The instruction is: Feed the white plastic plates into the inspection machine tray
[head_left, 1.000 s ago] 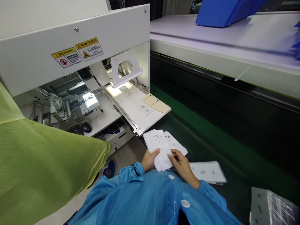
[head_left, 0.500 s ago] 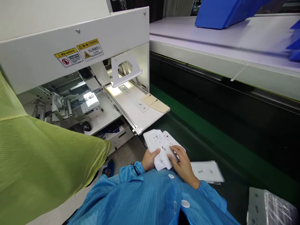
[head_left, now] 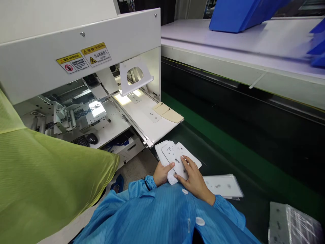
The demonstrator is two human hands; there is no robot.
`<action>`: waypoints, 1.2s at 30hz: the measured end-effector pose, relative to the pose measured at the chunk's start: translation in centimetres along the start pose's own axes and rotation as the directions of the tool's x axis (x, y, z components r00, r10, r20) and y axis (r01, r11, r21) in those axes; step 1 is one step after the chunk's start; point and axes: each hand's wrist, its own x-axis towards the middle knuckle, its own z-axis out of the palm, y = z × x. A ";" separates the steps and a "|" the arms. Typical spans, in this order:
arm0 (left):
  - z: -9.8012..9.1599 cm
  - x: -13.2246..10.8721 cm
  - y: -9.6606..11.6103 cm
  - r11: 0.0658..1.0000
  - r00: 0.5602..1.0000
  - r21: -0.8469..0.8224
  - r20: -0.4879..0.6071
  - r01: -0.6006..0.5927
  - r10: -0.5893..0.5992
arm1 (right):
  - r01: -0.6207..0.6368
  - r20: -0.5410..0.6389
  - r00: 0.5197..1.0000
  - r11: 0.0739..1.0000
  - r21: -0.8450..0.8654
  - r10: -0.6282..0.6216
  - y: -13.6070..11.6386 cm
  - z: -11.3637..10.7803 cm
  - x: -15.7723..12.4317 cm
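My left hand (head_left: 161,173) is closed around a fanned stack of white phone-back-shaped sheets (head_left: 159,149), its thumb lying on top. The uppermost white sheet (head_left: 172,153) has round camera cutouts at its far end and small dark marks in the middle. My right hand (head_left: 195,181) grips this sheet, with the thumb near its lower end and fingertips on its right side. More white sheets (head_left: 190,153) lie fanned out to the right beneath my right fingers. Beyond my right wrist, a flat pile of similar sheets (head_left: 224,186) rests on the dark green belt (head_left: 200,144).
Ahead stands a white machine (head_left: 137,30) with warning labels. Its white conveyor (head_left: 149,130) carries two sheets and a cream plate (head_left: 168,112). A plastic-wrapped grey pack (head_left: 291,225) lies at right. Green fabric (head_left: 50,169) hangs left; blue bins (head_left: 235,15) stand on a shelf.
My right thumb has slid left and down across the top sheet, and the right fingertips have shifted slightly left. The left hand keeps its hold on the stack.
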 end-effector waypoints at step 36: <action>-1.0 -0.5 0.5 0.999 1.000 -0.052 -0.001 -0.015 0.015 | -0.005 0.012 1.000 1.000 0.022 0.004 -0.9 0.2 0.2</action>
